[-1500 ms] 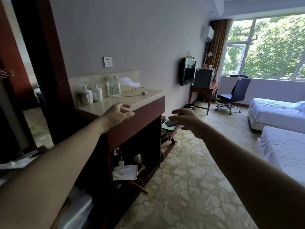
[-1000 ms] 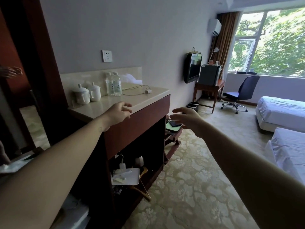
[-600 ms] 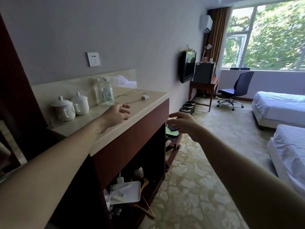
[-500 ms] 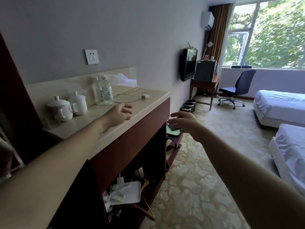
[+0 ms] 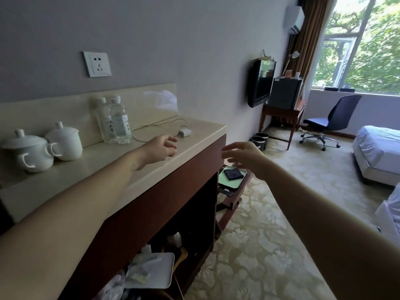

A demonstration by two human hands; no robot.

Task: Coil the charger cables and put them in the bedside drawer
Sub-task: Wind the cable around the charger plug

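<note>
A white charger plug (image 5: 184,132) with its thin pale cable (image 5: 155,124) lies loosely spread on the cream countertop (image 5: 86,169), right of the water bottles. My left hand (image 5: 161,147) reaches over the countertop, fingers apart and empty, a short way in front of the plug. My right hand (image 5: 244,155) hovers open beyond the counter's end, above the floor, holding nothing. No bedside drawer is in view.
Two water bottles (image 5: 114,120) and two lidded white cups (image 5: 43,146) stand on the counter. A wall socket (image 5: 97,64) is above. A white tray (image 5: 151,271) sits in the shelf below. A low stand holds a green tray with a dark item (image 5: 232,174). Beds and an office chair (image 5: 331,120) are at the right.
I have moved closer to the counter. My left hand has gone forward over the countertop toward the charger plug; my right hand has stayed raised and open beside it.
</note>
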